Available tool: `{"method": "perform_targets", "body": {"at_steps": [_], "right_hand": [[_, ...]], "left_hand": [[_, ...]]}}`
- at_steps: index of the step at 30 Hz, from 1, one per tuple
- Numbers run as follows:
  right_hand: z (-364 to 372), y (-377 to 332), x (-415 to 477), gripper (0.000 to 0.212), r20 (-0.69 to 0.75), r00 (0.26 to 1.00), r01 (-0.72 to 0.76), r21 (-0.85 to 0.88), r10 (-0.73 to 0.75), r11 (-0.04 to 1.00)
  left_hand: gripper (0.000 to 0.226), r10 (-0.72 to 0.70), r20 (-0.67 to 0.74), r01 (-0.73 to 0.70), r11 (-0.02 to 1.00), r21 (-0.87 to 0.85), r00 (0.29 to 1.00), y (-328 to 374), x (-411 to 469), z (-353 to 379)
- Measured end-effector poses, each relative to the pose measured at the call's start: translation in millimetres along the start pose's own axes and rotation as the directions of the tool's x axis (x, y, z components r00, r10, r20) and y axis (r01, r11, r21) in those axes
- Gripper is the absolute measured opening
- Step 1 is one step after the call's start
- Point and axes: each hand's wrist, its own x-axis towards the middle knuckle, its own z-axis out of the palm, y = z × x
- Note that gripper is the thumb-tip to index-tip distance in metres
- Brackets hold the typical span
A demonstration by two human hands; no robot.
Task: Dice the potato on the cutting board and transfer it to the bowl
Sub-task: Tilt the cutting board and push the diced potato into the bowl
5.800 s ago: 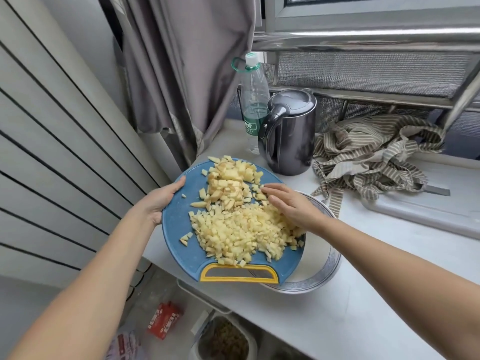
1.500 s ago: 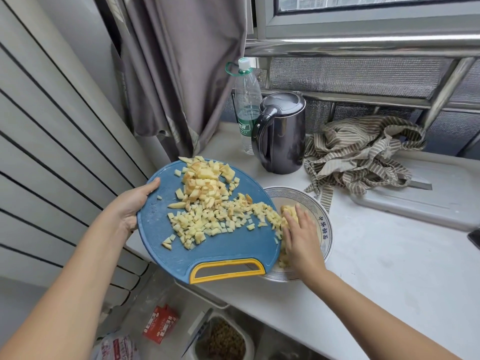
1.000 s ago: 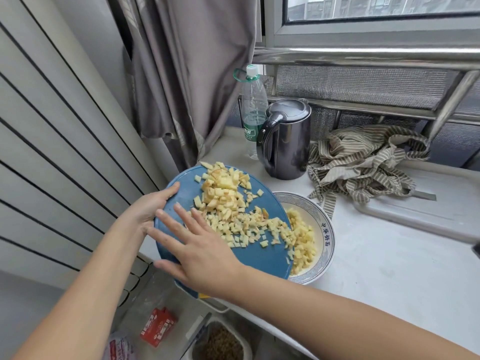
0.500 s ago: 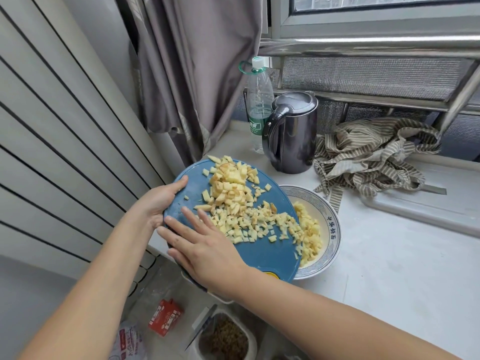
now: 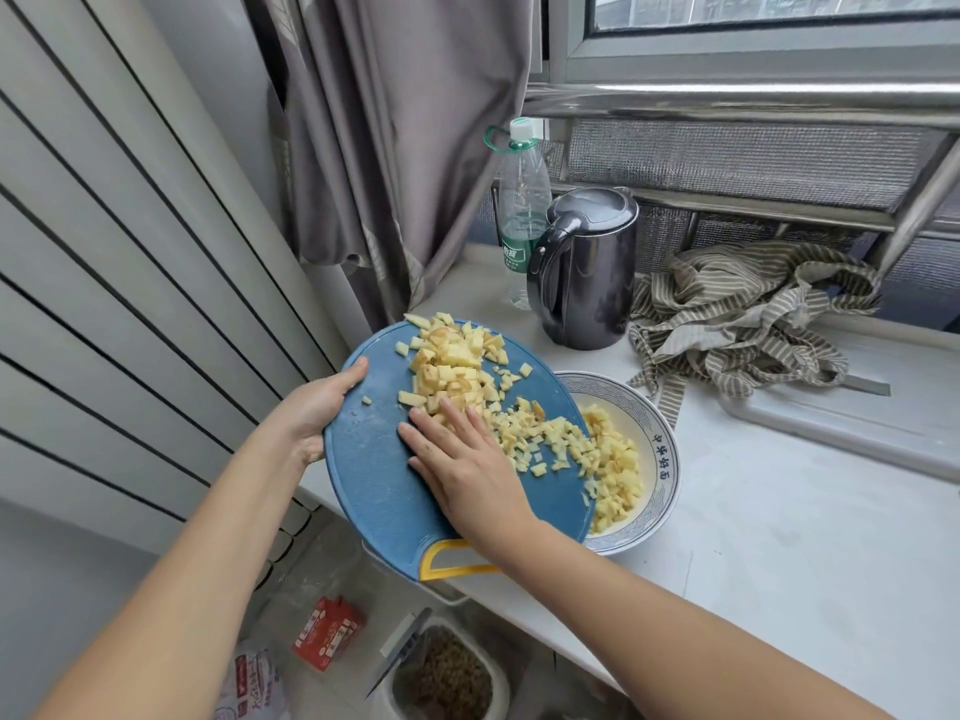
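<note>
At the counter's (image 5: 779,537) left edge, the left grip (image 5: 322,407) clasps the tilted blue cutting board (image 5: 374,491). The right grip (image 5: 467,470), fingers flat, presses the diced potato (image 5: 452,366). The partly filled bowl (image 5: 658,441) sits just right of it.

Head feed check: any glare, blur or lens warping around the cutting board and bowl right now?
Head view: soft daylight, diced potato, cutting board and bowl sharp; right hand shows no motion blur; glare streak on the steel window rail; wide-angle stretch enlarges the left forearm at the bottom edge.

Diced potato (image 5: 453,362) lies on tilted blue cutting board (image 5: 373,491), some in patterned bowl (image 5: 661,462).
</note>
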Motion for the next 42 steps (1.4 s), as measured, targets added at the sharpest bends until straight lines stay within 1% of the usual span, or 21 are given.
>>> {"method": "perform_targets", "body": {"at_steps": [3, 7, 11, 16, 20, 21, 24, 25, 27, 29, 31, 34, 36, 38, 40, 42], "right_hand": [[4.2, 7.0, -8.8, 0.049, -0.079, 0.997, -0.007, 0.042, 0.01, 0.999], [5.8, 19.9, -21.2, 0.048, -0.143, 0.983, -0.097, 0.127, 0.115, 0.987], [7.0, 36.3, -32.3, 0.052, -0.139, 0.975, -0.16, 0.101, 0.173, 0.982], [5.9, 58.6, -41.7, 0.055, -0.075, 0.963, -0.253, 0.068, 0.258, 0.965], [2.6, 71.4, -54.7, 0.058, -0.062, 0.947, -0.318, -0.052, 0.315, 0.947], [2.1, 74.3, -58.9, 0.055, -0.064, 0.94, -0.339, -0.087, 0.334, 0.937], [2.0, 84.3, -67.7, 0.031, -0.084, 0.923, -0.384, -0.22, 0.375, 0.897], [3.1, 88.2, -69.6, 0.03, -0.083, 0.919, -0.394, -0.266, 0.387, 0.88], [1.4, 96.2, -70.9, 0.029, -0.061, 0.904, -0.422, -0.295, 0.424, 0.857], [-2.2, 104.1, -70.8, 0.029, -0.019, 0.87, -0.478, -0.273, 0.492, 0.835], [-5.7, 111.0, -71.2, 0.016, 0.007, 0.829, -0.546, -0.208, 0.559, 0.812], [-11.8, 117.2, -69.2, 0.023, 0.028, 0.779, -0.617, -0.138, 0.626, 0.775], [-17.2, 118.8, -68.4, 0.015, 0.025, 0.8, -0.592, -0.128, 0.599, 0.796], [-23.9, 118.0, -63.0, 0.017, 0.002, 0.835, -0.547, -0.122, 0.551, 0.828], [-33.1, 110.9, -48.4, 0.017, -0.029, 0.842, -0.539, -0.084, 0.538, 0.838], [-41.9, 102.6, -29.0, 0.009, -0.084, 0.858, -0.512, -0.036, 0.507, 0.858]], "left_hand": [[0.039, -0.003, -0.006, 0.003, 1.0, -0.013, 1.0, -2.4, 0.9, -2.5], [0.036, -0.004, -0.009, 0.003, 1.0, -0.01, 1.0, 2.4, 1.3, -6.5], [0.036, 0.001, -0.009, -0.001, 1.0, -0.004, 1.0, 9.8, -0.3, -10.4], [0.036, 0.016, -0.018, -0.016, 1.0, 0.009, 1.0, 13.6, 0.3, -8.2], [0.037, 0.026, 0.001, -0.026, 0.999, 0.021, 1.0, 16.9, 2.5, -6.4], [0.036, 0.022, 0.002, -0.022, 1.0, 0.022, 1.0, 16.9, 2.7, -6.6], [0.036, 0.009, 0.006, -0.009, 1.0, 0.028, 1.0, 16.9, 3.0, -8.0], [0.037, 0.003, 0.006, -0.003, 0.999, 0.032, 1.0, 16.9, 3.6, -8.7], [0.037, -0.002, 0.009, 0.002, 1.0, 0.031, 1.0, 17.2, 3.0, -9.9], [0.037, -0.013, 0.009, 0.013, 1.0, 0.029, 1.0, 17.5, 3.9, -13.9], [0.037, -0.03, 0.004, 0.03, 0.999, 0.019, 1.0, 18.9, 3.1, -20.5], [0.037, -0.042, -0.013, 0.041, 0.999, -0.004, 0.999, 23.7, 1.1, -35.4], [0.036, -0.036, -0.019, 0.035, 0.999, -0.023, 0.999, 26.3, -0.2, -43.1], [0.037, -0.023, -0.023, 0.022, 0.999, -0.031, 0.999, 28.3, -1.1, -46.4], [0.038, -0.019, -0.016, 0.019, 0.999, -0.035, 1.0, 31.0, -2.5, -45.7], [0.041, -0.033, -0.003, 0.033, 0.999, -0.024, 0.999, 32.6, -3.7, -41.5]]}}
